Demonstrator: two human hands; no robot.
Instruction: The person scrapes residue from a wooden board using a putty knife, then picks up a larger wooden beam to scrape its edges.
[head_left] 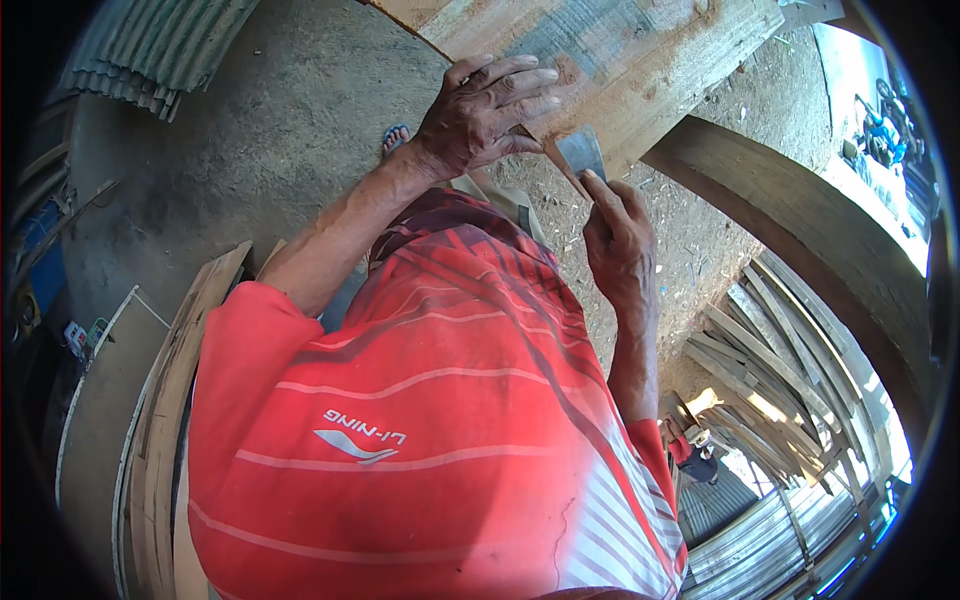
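Note:
A wide wooden board (pixel 665 95) lies at the top, with a bluish-grey patch (pixel 590 35) smeared across its face. My left hand (pixel 485 110) lies over the board's near left edge, its fingers outstretched, holding nothing. To its right, my right hand (pixel 617 230) is closed round a putty knife (pixel 581 152) with a flat grey metal blade. The forefinger rests along the tool, and my fingers hide its handle. The blade is at the board's near edge; whether it presses on the wood I cannot tell.
A thick curved-looking beam (pixel 800 190) runs down the right. Stacked planks (pixel 770 370) lie at lower right, near another person (pixel 697 462). More planks (pixel 165 430) stand at left. Corrugated sheets (pixel 165 50) lie at upper left. Shavings litter the concrete floor (pixel 300 140).

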